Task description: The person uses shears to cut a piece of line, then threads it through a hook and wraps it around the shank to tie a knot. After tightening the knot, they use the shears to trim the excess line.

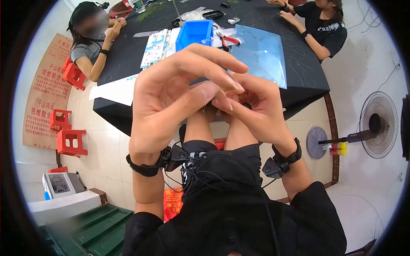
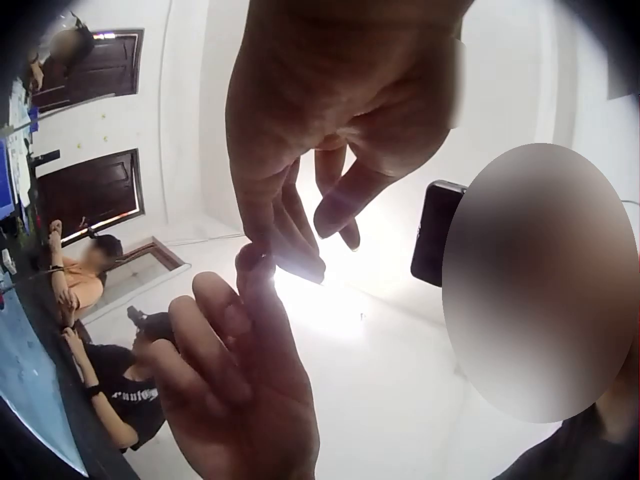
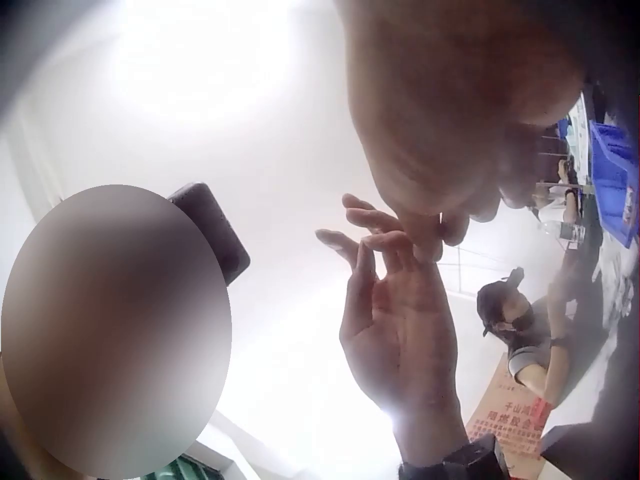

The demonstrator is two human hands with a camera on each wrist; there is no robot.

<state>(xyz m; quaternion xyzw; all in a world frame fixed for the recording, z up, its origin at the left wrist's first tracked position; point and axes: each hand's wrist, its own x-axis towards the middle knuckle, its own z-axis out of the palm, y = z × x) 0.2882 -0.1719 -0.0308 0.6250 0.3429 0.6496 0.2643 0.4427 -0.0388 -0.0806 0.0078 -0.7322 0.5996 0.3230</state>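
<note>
Both hands are raised close to the head camera, over the lap and the table's near edge. The left hand brings its thumb and index fingertip together, while its other fingers arch loosely. Against those fingertips come the thumb and index fingertip of the right hand, whose remaining fingers curl inward. In the left wrist view the fingertips of the left hand and right hand meet against bright light. From the right wrist view, the left hand reaches up to the right fingertips. I cannot tell what the fingertips pinch.
On the black-covered table lie a blue bin, printed sheets, red-handled pliers and a clear blue folder. People sit at the left and right. A fan stands right; red stools stand left.
</note>
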